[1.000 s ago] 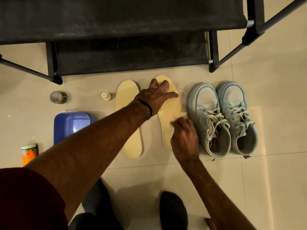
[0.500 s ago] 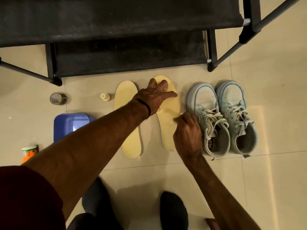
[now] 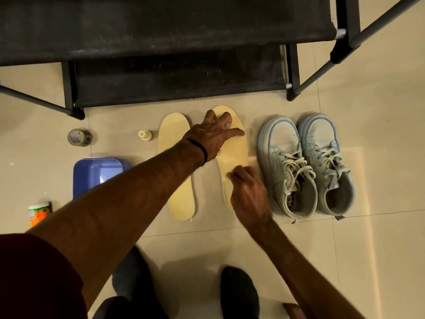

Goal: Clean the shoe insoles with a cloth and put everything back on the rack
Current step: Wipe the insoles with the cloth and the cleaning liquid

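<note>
Shoe rack, black, two fabric tiers: spans 10 to 1 o'clock of the view. Both visible tiers carry nothing, so the return step is judged wholly outstanding.

Floor, pale tile: holds every item listed below.

Pair of shoes, white with blue trim: at 3 o'clock, side by side and touching, laces loose, insoles out. Not yet refitted.

Blue tub: at 9 o'clock, partly under the left forearm. Contents not visible.

Right insole, pale yellow: centre, flat on the floor just left of the shoes, toe toward 12. This is the piece now being cleaned.

Left insole, pale yellow: just beside its twin toward 9 o'clock, apart from it, untouched by either hand. Whether it has been wiped cannot be told.

Left hand: fingers spread and straight, pressing the toe end of the right insole to steady it. Grip flat, holding nothing.

Right hand: motion-blurred over the insole's heel half, fingers curled as if bunched on a cloth; no cloth is clearly seen, so what the grip holds cannot be told.

Orange container: 8 o'clock, at the frame edge.

Tape roll: 10 o'clock.

Small bottle: beside the left insole's toe.

Status: wiping in progress; refitting and racking remain.
</note>
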